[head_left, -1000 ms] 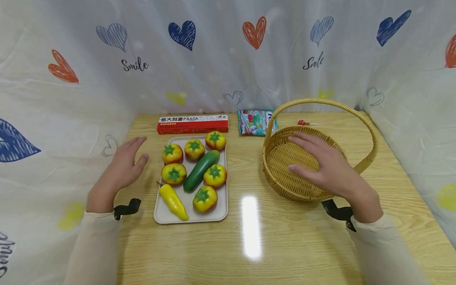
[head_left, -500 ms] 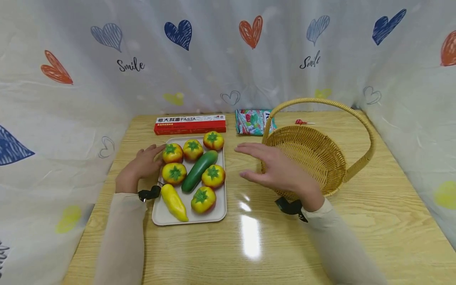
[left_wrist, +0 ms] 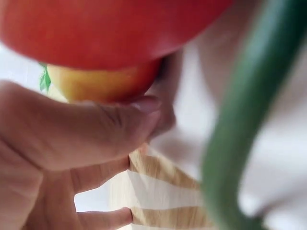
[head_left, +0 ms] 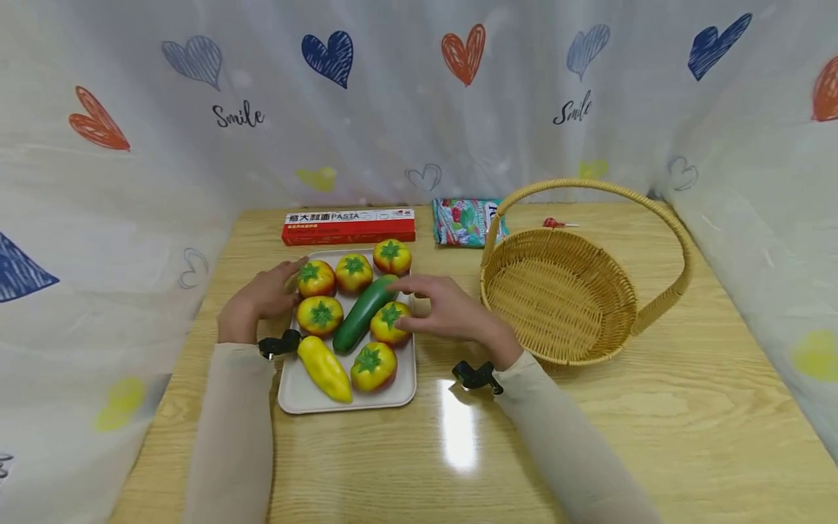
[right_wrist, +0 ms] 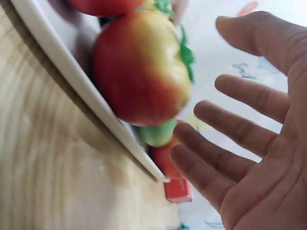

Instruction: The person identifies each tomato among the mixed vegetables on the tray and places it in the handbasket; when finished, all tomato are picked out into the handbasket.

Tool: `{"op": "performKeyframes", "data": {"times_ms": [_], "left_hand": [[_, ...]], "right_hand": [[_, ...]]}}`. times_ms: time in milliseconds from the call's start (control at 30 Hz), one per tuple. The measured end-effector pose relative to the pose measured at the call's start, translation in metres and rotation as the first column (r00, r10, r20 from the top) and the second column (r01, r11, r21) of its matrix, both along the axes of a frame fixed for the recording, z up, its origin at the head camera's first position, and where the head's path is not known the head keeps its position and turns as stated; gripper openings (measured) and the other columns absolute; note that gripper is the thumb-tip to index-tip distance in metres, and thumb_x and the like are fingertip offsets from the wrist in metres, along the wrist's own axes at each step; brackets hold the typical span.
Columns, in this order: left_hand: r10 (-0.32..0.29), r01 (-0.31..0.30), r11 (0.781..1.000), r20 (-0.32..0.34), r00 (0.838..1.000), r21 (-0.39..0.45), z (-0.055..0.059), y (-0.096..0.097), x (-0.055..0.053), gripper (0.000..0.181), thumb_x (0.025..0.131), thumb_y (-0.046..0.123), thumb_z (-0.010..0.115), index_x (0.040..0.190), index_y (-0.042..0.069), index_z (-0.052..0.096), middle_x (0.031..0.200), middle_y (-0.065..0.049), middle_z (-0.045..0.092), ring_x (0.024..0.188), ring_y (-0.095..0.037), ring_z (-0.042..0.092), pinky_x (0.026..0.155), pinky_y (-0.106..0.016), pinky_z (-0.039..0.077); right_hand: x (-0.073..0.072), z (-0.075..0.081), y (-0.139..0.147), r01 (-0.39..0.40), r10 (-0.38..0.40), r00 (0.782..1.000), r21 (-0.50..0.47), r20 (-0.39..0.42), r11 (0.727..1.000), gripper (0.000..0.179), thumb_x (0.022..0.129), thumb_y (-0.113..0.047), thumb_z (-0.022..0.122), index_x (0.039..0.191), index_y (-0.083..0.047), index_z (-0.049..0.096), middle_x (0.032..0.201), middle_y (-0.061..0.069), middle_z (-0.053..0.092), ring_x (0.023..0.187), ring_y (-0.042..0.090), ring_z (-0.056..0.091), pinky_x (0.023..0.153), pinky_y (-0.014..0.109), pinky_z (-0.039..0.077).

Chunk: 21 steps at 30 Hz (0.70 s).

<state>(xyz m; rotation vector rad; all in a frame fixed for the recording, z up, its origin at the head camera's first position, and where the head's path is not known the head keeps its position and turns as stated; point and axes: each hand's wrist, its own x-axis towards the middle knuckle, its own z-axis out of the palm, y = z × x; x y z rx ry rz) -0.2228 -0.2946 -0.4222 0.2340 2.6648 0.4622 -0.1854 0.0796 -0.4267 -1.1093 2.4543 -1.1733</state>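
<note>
My left hand (head_left: 265, 295) is at the left rim of a pale tray (head_left: 294, 399), its thumb and a finger against the far-left red-and-yellow tomato (head_left: 317, 280). In the left wrist view the thumb lies along that tomato (left_wrist: 96, 85), other fingers spread over the wood; a nearer tomato and the pepper's green stem (left_wrist: 224, 124) partly block this view. My right hand (head_left: 448, 309) hovers over the tray's right side, fingertips overlapping the middle-right tomato (head_left: 385, 329) and a green cucumber (head_left: 361, 319). Its fingers (right_wrist: 235, 124) are straight and apart, holding nothing.
A yellow pepper (head_left: 324, 370) and several more tomatoes share the tray. Behind it lies a red pasta box (head_left: 349, 231). A candy bag (head_left: 463, 224), a lollipop (head_left: 553, 223) and a wicker basket (head_left: 543, 306) with a tall handle are to the right. Printed curtains surround the table.
My right hand has moved left from over the basket to the tray. The left hand has come right onto the far-left tomato. The pepper has shifted slightly right.
</note>
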Motion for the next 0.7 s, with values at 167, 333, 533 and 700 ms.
{"op": "performKeyframes", "data": {"times_ms": [167, 333, 533, 700], "left_hand": [[-0.019, 0.019, 1.0, 0.023, 1.0, 0.002, -0.001, -0.008, 0.001, 0.081, 0.108, 0.024, 0.06, 0.176, 0.011, 0.018, 0.175, -0.039, 0.021, 0.154, -0.069, 0.029, 0.125, -0.082, 0.025], [-0.024, 0.023, 0.999, 0.027, 0.999, 0.025, 0.0, -0.011, 0.001, 0.085, 0.106, 0.024, 0.066, 0.176, 0.01, 0.019, 0.173, -0.038, 0.027, 0.153, -0.065, 0.034, 0.125, -0.08, 0.028], [-0.003, 0.003, 1.0, 0.007, 1.0, 0.03, 0.002, -0.006, -0.001, 0.084, 0.103, 0.021, 0.07, 0.173, 0.007, 0.027, 0.167, -0.038, 0.039, 0.15, -0.063, 0.041, 0.125, -0.078, 0.032], [0.002, -0.002, 1.0, -0.002, 1.0, 0.017, 0.002, -0.003, -0.003, 0.083, 0.102, 0.022, 0.072, 0.172, 0.005, 0.031, 0.165, -0.038, 0.042, 0.15, -0.062, 0.041, 0.124, -0.078, 0.033]], "right_hand": [[0.001, -0.008, -0.01, -0.02, 0.02, 1.0, 0.058, -0.002, 0.998, 0.06, 0.095, -0.027, 0.086, 0.15, -0.011, 0.066, 0.154, 0.007, 0.066, 0.137, 0.028, 0.065, 0.121, 0.045, 0.052], [0.002, -0.009, -0.012, -0.029, 0.029, 1.0, 0.123, 0.003, 0.992, 0.062, 0.094, -0.021, 0.086, 0.15, -0.01, 0.065, 0.154, 0.01, 0.066, 0.141, 0.025, 0.063, 0.123, 0.042, 0.05], [0.002, -0.013, -0.012, -0.018, 0.015, 1.0, 0.149, 0.016, 0.989, 0.062, 0.094, -0.021, 0.087, 0.152, -0.012, 0.064, 0.154, 0.008, 0.065, 0.142, 0.025, 0.061, 0.125, 0.042, 0.049], [0.002, -0.014, -0.01, 0.028, -0.03, 0.999, 0.122, 0.014, 0.992, 0.061, 0.096, -0.028, 0.087, 0.152, -0.014, 0.064, 0.153, 0.005, 0.065, 0.139, 0.022, 0.061, 0.122, 0.042, 0.051]]}}
